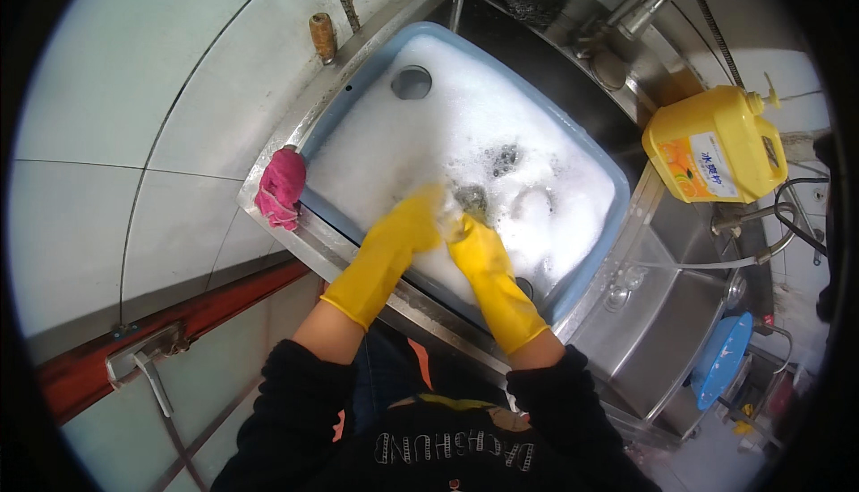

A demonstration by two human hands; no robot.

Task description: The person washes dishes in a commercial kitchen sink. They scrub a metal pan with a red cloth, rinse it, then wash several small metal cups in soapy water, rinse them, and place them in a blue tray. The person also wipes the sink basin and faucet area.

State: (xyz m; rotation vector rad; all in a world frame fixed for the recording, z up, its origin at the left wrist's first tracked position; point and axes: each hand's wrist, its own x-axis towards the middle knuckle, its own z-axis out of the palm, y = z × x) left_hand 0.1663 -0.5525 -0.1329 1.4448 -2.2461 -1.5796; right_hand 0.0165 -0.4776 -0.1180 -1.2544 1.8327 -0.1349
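Both of my hands wear yellow rubber gloves and meet over a blue plastic tub (570,126) full of white suds (483,96). My right hand (475,244) grips a small clear object (451,218), which looks like a drinking glass. Up against that object is my left hand (415,218), blurred by motion; its fingers and anything inside them cannot be made out. Around the hands, round rims poke through the foam, among them a cup-like rim (411,83) at the far left and a dark round shape (525,287) near my right wrist.
The tub rests in a stainless steel sink with a faucet (647,5) behind it. A pink cloth (280,187) lies on the left rim. To the right are a yellow detergent jug (715,143), clear glasses (617,297), another basin (678,311) and a blue plastic dish (721,361).
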